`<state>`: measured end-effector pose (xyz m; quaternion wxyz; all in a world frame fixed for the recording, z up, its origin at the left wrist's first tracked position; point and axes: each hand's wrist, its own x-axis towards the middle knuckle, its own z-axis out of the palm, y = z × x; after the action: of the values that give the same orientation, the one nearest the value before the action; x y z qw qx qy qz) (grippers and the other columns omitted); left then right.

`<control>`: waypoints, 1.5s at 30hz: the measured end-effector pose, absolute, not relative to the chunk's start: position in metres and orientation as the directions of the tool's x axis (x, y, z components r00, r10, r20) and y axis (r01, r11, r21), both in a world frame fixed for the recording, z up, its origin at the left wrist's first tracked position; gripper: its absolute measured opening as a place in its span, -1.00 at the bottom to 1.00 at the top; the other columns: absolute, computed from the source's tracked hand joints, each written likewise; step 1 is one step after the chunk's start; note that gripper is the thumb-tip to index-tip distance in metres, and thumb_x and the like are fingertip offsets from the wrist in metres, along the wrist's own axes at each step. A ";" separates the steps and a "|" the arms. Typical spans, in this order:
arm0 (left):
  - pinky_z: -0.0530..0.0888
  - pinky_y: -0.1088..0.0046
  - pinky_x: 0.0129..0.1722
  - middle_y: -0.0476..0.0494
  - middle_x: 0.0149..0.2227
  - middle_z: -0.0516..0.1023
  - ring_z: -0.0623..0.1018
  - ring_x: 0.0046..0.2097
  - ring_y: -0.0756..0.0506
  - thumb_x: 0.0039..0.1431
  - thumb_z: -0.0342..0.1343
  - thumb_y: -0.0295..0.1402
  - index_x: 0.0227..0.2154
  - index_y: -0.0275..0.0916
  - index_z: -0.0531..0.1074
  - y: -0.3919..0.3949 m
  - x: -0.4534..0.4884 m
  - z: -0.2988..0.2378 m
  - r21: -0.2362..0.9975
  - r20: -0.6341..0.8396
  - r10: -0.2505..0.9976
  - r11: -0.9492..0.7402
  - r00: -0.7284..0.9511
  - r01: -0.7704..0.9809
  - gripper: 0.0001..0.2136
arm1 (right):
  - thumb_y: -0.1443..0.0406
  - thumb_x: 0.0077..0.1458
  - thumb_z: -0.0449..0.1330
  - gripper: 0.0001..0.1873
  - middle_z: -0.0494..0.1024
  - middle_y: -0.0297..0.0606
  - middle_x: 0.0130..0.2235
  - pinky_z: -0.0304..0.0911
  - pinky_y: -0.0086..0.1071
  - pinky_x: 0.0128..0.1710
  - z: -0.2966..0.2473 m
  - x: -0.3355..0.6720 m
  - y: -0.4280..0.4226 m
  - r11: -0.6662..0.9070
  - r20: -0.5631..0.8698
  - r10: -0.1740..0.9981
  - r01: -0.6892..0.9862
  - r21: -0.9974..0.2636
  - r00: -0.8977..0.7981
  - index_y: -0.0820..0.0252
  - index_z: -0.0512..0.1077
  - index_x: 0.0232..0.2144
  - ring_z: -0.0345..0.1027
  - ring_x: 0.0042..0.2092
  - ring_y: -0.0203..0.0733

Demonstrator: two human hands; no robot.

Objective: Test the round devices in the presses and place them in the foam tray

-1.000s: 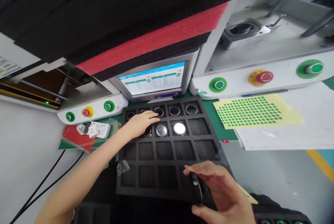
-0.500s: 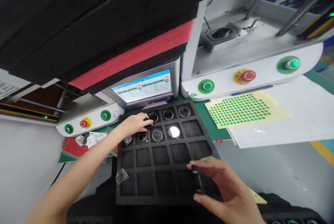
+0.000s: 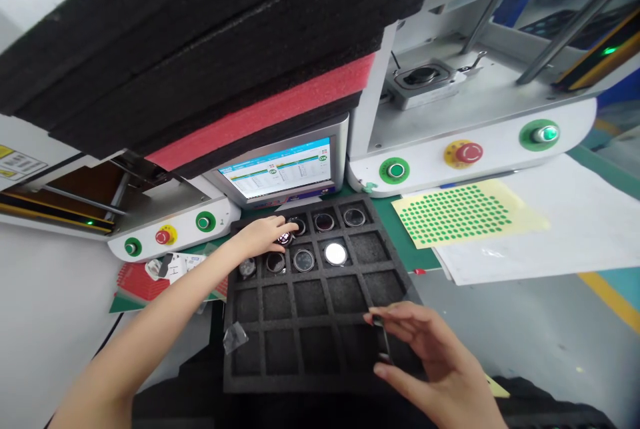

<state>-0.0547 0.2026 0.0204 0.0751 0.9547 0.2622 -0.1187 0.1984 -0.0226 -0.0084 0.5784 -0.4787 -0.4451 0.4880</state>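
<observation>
My left hand [image 3: 261,235] reaches over the far left of the black foam tray [image 3: 280,382]. Its fingers are closed on a round watch face [image 3: 285,239], whose glass shows a pinkish reflection. Over the tray's near right corner, my right hand [image 3: 443,359] grips a thin dark watch part [image 3: 383,343] by its edges, between the thumb and fingers, seen nearly edge-on. Several round watch faces sit in the two far rows of pockets, among them a brightly reflecting one [image 3: 335,254] and a dark one [image 3: 355,217].
A clear plastic scrap [image 3: 235,337] lies on the tray's left edge. Behind stand a monitor [image 3: 280,172] and a press machine [image 3: 480,149] with buttons. A sheet of green dot stickers [image 3: 455,214] rests on white paper at right. Stacked black foam [image 3: 225,35] overhangs the upper left.
The watch face in my left hand has tipped up, so its glass now shows. My right hand still holds its part, almost unmoved. The view has shifted slightly.
</observation>
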 end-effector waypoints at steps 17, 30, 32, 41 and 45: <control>0.47 0.38 -0.15 -0.13 -0.15 0.52 0.58 -0.11 -0.18 -0.09 0.41 -0.38 -0.10 -0.24 0.37 0.203 -0.052 0.022 0.179 -0.284 0.596 -0.736 0.751 0.653 -0.52 | 0.46 -0.10 0.38 -0.50 0.60 -0.30 -0.14 0.38 -0.55 -0.07 -0.005 0.199 -0.015 0.075 0.067 0.995 -0.108 -0.991 0.075 -0.03 0.41 -0.11 0.55 -0.12 -0.22; 0.44 0.37 -0.15 -0.14 -0.16 0.51 0.57 -0.11 -0.21 -0.09 0.41 -0.38 -0.12 -0.23 0.43 0.200 -0.050 0.023 0.195 -0.327 0.623 -0.692 0.711 0.695 -0.56 | 0.31 0.00 0.33 -0.58 0.56 -0.25 -0.15 0.50 -0.39 -0.15 -0.011 0.206 0.002 0.157 0.165 0.986 0.216 -0.964 0.019 0.03 0.31 -0.09 0.56 -0.16 -0.14; 0.44 0.36 -0.12 -0.14 -0.14 0.51 0.56 -0.08 -0.21 -0.08 0.40 -0.39 -0.11 -0.23 0.43 0.199 -0.049 0.024 0.202 -0.328 0.624 -0.688 0.710 0.697 -0.57 | 0.31 0.00 0.32 -0.61 0.55 -0.21 -0.17 0.51 -0.28 -0.15 -0.009 0.211 0.032 0.219 0.202 0.976 0.436 -0.873 -0.085 0.07 0.31 -0.11 0.54 -0.17 -0.08; 0.50 0.26 -0.15 -0.14 -0.14 0.51 0.54 -0.17 -0.11 0.16 0.23 -0.28 -0.10 -0.30 0.43 0.198 -0.061 0.034 0.155 -0.292 0.773 -0.543 0.563 0.825 -0.71 | 0.29 0.18 0.24 -0.72 0.49 -0.15 -0.05 0.35 -0.07 -0.01 -0.021 0.205 0.187 0.383 0.172 0.919 0.702 -0.601 -0.353 0.27 0.39 -0.07 0.41 -0.02 -0.06; 0.51 0.23 -0.16 -0.17 -0.13 0.50 0.53 -0.15 -0.11 0.23 0.14 -0.22 -0.13 -0.31 0.43 0.201 -0.069 0.030 0.071 -0.242 0.902 -0.350 0.357 0.934 -0.74 | 0.24 0.24 0.19 -0.72 0.48 -0.17 -0.06 0.38 -0.11 -0.06 -0.032 0.199 0.205 0.424 0.154 0.900 0.742 -0.519 -0.407 0.26 0.39 -0.04 0.42 -0.07 -0.10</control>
<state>-0.0689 0.2013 0.0300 0.0985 0.8177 0.5614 -0.0801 0.1989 0.2045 -0.0320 0.2100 -0.5023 -0.8174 0.1884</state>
